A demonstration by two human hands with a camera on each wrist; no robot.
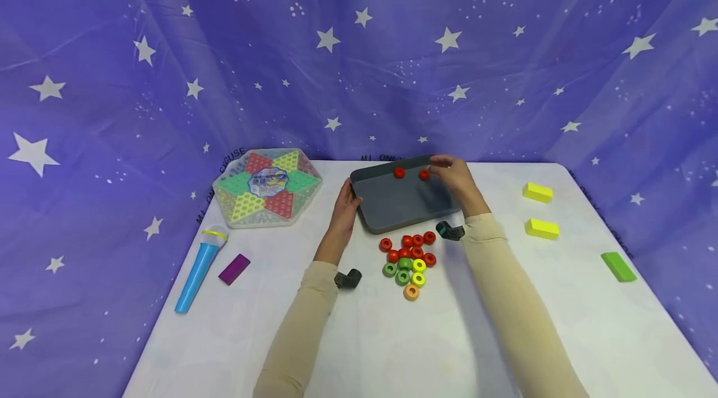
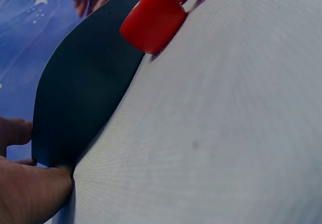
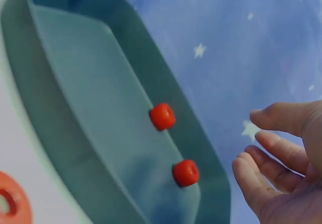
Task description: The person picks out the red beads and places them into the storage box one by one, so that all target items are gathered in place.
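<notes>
Tray: one dark grey, low-walled rectangular tray point(image 1: 404, 199), at the far side of the white table point(image 1: 381, 348); looks light and stiff, probably smooth enough to slide if nudged; best held by a wall or corner.
Left hand point(image 1: 343, 217): thumb and fingers pinching the tray at its left end.
Right hand point(image 1: 457, 180): at the tray's far right corner; fingers loosely bent, thumb apart from them, nothing between.
Beads in tray: two glossy red rounded beads point(image 1: 399, 172), near the far wall, apart from each other.
Beads on table: a cluster just in front of the tray; eight glossy red ring beads point(image 1: 404, 253), three green beads point(image 1: 405, 264), two yellow beads point(image 1: 418, 283), one orange bead point(image 1: 412, 296).
Bead handling: seemingly hard, light, not fragile, slightly slippery, apt to roll; take by opposite sides, between thumb and fingertip.
</notes>
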